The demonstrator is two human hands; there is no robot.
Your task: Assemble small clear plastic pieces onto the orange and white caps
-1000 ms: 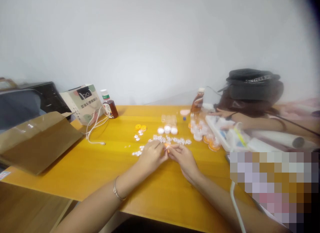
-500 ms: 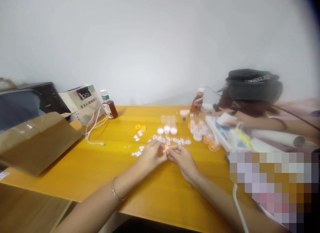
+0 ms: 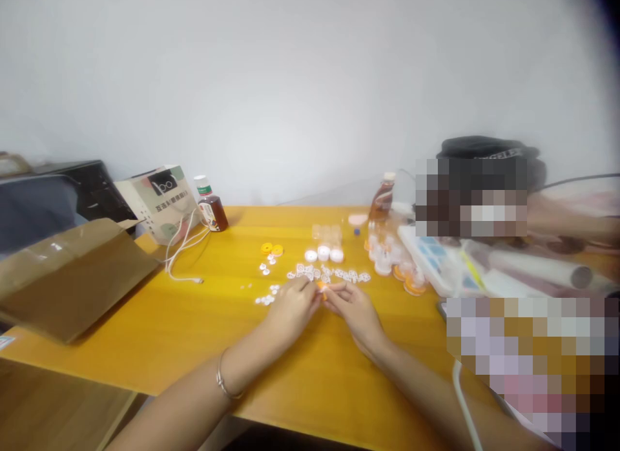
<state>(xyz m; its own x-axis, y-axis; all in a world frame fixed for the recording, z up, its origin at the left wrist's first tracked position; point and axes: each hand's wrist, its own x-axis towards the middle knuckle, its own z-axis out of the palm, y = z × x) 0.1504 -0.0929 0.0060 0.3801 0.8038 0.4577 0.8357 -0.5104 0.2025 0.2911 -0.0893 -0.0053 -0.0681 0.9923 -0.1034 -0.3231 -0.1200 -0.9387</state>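
Note:
A small orange and white plastic piece sits between the fingertips of my left hand and my right hand, both pinched closed on it just above the table. My fingers cover much of it. Right behind them lies a row of small white openwork pieces. Small white discs are scattered left of my left hand. Two yellow round parts lie farther back, with several small white pieces in front of them. White round parts stand in a line beyond the openwork row.
Clear cups stand at the back. At right are clear and orange containers, a tea bottle and a compartment tray. A dark bottle, white cable, paper bag and cardboard box occupy the left.
My left fingers have curled further round the orange piece, while my right hand stays nearly in place. At right, the other person's hand has moved off the tray.

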